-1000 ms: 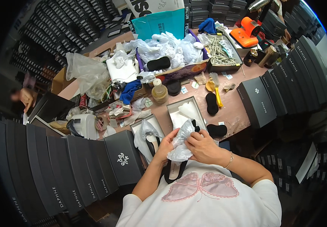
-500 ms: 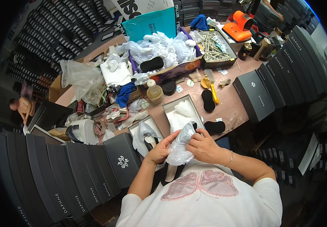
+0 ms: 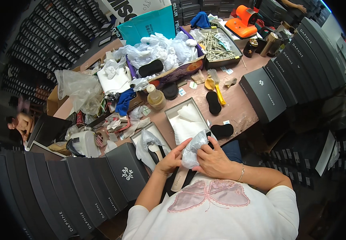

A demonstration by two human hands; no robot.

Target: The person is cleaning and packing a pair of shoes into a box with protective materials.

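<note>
Close in front of my body I hold a shoe, its pale insole facing up and its far part covered by thin white wrapping. My left hand grips the wrapped part from the left, the thumb lying along its side. On the other side, the bent fingers of my right hand pinch the wrapping. To the left, a second shoe, partly wrapped in white, rests in a box. Just beyond my hands is an open grey box with white paper inside.
Stacked dark shoeboxes flank me at left and right. On the pink table are black oval pads, a yellow-handled brush, a bottle and a bin of crumpled white wrapping. A person sits far left.
The wrapping is now gathered more tightly around the shoe, and more of the insole shows. Both hands keep their hold. The whole view has shifted slightly.
</note>
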